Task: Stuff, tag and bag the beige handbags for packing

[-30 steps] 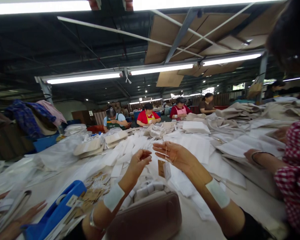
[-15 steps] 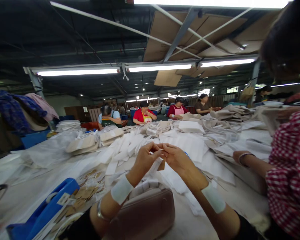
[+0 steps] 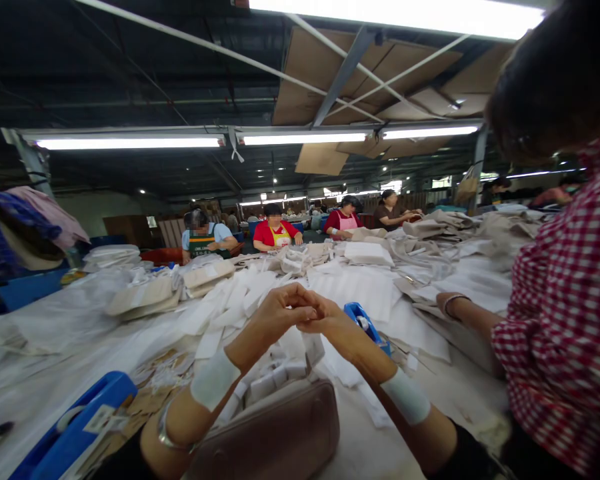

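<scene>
My left hand and my right hand meet fingertip to fingertip above the table, both closed in a pinch. A small white hang tag dangles just below where they join, apparently on a thin string that I can hardly make out. Both wrists wear white bands. Beneath my forearms lies a taupe pouch, with small folded white pieces heaped behind it.
A blue tool lies at the lower left beside loose brown tags; another blue tool sits just right of my hands. White fabric pieces cover the table. A person in a red-checked shirt is close on the right, one hand on the table. Several people work at the far end.
My hands were apart, the right one dangling the tag; they have come together and closed in a pinch over it. The view has shifted to the right.
</scene>
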A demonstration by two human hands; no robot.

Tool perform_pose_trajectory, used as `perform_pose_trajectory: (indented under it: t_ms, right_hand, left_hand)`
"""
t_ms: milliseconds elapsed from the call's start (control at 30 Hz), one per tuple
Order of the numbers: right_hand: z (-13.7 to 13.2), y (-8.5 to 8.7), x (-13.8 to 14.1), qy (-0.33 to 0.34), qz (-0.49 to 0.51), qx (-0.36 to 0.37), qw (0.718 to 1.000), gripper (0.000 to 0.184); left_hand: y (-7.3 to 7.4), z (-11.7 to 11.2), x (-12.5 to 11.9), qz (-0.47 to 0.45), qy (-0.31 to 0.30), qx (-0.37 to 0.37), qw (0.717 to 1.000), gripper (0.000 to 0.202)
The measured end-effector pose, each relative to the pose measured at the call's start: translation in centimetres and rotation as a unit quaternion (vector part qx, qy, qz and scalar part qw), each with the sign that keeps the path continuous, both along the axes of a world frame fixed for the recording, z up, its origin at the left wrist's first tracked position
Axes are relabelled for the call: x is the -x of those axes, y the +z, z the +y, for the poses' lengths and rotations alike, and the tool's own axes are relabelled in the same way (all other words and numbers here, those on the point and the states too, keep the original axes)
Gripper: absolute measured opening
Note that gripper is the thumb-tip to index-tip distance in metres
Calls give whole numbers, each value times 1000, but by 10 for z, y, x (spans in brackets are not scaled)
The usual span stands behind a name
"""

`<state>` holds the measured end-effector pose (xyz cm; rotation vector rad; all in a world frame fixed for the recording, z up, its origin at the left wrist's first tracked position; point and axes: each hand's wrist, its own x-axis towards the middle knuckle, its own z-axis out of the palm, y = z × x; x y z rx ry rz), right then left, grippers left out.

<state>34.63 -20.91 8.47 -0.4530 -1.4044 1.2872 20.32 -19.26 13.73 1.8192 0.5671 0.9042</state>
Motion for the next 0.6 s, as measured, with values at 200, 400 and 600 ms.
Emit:
perform_pose_trajectory:
  t_ms: [200,400,600]
  right_hand:
    - [7,-14,-2,-43,-71,-10,997,19]
    - [9,-18,-6,-4,-47,-10,999,19]
    - [11,-19,-6,-12,-57,-31,998,19]
  left_hand:
    - [3,-5,7,-29,47,7,998,26]
    - [6,-7,9,-13,81,7,997,22]
    - [1,0,7,-24,91,6,996,20]
